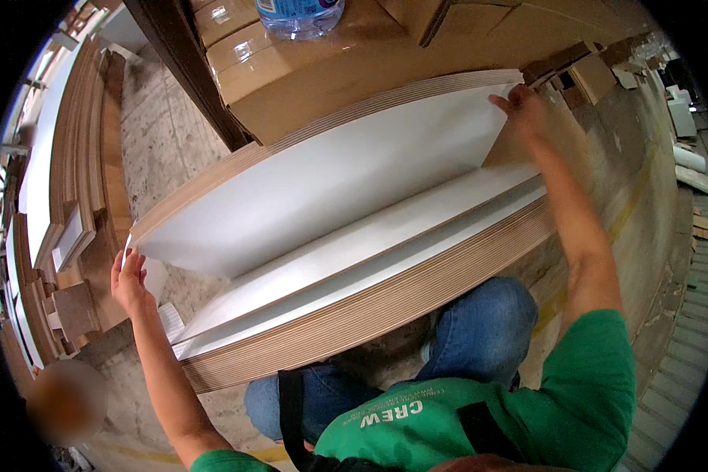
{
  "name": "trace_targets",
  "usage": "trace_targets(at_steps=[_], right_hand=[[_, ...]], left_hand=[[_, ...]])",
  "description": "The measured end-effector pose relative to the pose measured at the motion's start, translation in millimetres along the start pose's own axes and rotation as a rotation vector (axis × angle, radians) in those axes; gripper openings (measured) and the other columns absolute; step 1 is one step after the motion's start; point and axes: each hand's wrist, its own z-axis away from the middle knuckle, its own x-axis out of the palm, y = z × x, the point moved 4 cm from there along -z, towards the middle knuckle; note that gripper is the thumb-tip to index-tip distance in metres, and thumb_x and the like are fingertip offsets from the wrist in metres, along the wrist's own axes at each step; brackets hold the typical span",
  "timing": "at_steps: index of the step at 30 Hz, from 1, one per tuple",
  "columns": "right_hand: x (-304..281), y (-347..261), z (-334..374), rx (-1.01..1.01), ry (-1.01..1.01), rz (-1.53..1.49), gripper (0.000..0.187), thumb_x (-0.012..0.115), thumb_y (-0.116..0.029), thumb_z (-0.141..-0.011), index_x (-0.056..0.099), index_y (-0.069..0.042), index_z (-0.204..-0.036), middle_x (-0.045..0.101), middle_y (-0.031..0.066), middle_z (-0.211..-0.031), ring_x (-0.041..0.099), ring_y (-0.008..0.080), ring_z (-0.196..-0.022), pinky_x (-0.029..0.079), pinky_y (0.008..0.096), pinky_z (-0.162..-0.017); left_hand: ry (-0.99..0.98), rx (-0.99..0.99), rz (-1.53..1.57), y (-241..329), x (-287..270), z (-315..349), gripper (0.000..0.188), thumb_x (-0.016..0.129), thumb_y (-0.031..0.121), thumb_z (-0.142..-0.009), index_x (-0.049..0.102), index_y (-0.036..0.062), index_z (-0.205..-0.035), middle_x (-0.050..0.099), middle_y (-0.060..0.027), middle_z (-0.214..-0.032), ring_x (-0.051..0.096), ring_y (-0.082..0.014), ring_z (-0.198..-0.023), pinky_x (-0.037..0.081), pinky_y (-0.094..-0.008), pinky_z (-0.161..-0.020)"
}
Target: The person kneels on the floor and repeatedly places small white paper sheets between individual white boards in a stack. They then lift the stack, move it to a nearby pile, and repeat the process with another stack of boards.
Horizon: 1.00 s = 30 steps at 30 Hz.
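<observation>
Several long white boards with tan edges stand on edge, leaning toward the cardboard boxes in front of me. My left hand is at their left end, its fingers bent around the front board's corner. At the far right upper corner, my right hand grips the same board, thumb on the white face. Nearer my knees lies a stack of similar boards, its layered tan edges facing me. The top board of that stack sits slightly askew, showing a strip of the white one below.
Cardboard boxes stand behind the upright boards, with a clear plastic bottle on top. More stacked panels are on the left. A blurred round shape shows at lower left. Cardboard scraps lie at far right.
</observation>
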Motion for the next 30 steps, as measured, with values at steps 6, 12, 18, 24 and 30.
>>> trace_targets(at_steps=[6, 12, 18, 24, 30], right_hand=[[-29, -7, 15, 0.239, 0.014, -1.021, 0.017, 0.066, -0.011, -0.072, 0.053, -0.003, -0.079, 0.054, 0.0018, -0.074, 0.052, 0.0129, -0.067, 0.044, 0.0271, -0.062], [-29, -28, 6, 0.126, -0.127, -0.723, 0.018, 0.062, -0.009, -0.073, 0.052, -0.003, -0.088, 0.055, 0.0040, -0.076, 0.053, 0.0133, -0.071, 0.044, 0.0263, -0.064], [21, -27, 7, -0.046, 0.043, -0.429, 0.016, 0.060, -0.014, -0.077, 0.052, -0.004, -0.087, 0.057, 0.0130, -0.081, 0.056, 0.0216, -0.072, 0.045, 0.0329, -0.065], [4, -31, 9, 0.053, 0.010, -0.173, 0.029, 0.071, -0.024, -0.073, 0.051, -0.003, -0.075, 0.054, 0.0063, -0.063, 0.052, 0.0167, -0.060, 0.043, 0.0298, -0.056], [-13, -9, 17, 0.127, 0.176, -0.607, 0.021, 0.068, -0.020, -0.077, 0.057, -0.002, -0.079, 0.056, 0.0031, -0.067, 0.051, 0.0101, -0.061, 0.043, 0.0242, -0.058]], left_hand=[[-0.006, -0.098, -0.020, 17, -15, 32, 0.050, 0.057, 0.004, -0.074, 0.044, 0.0046, -0.123, 0.056, -0.0053, -0.112, 0.057, -0.0141, -0.088, 0.038, -0.0237, -0.069], [-0.152, -0.138, -0.170, 20, -23, 43, 0.061, 0.053, 0.003, -0.074, 0.035, 0.0075, -0.131, 0.037, -0.0065, -0.134, 0.052, -0.0184, -0.101, 0.036, -0.0297, -0.076], [-0.102, -0.061, -0.016, 6, 0, 1, 0.055, 0.070, 0.023, -0.075, 0.046, 0.0009, -0.120, 0.057, -0.0065, -0.108, 0.057, -0.0157, -0.092, 0.041, -0.0233, -0.071], [0.006, 0.027, -0.127, -3, -6, 3, 0.050, 0.073, 0.024, -0.073, 0.052, 0.0004, -0.112, 0.061, -0.0050, -0.096, 0.059, -0.0132, -0.083, 0.041, -0.0200, -0.062], [-0.070, -0.010, -0.082, 11, -7, 34, 0.048, 0.064, 0.008, -0.076, 0.047, 0.0012, -0.119, 0.056, -0.0078, -0.110, 0.055, -0.0151, -0.096, 0.041, -0.0211, -0.067]])
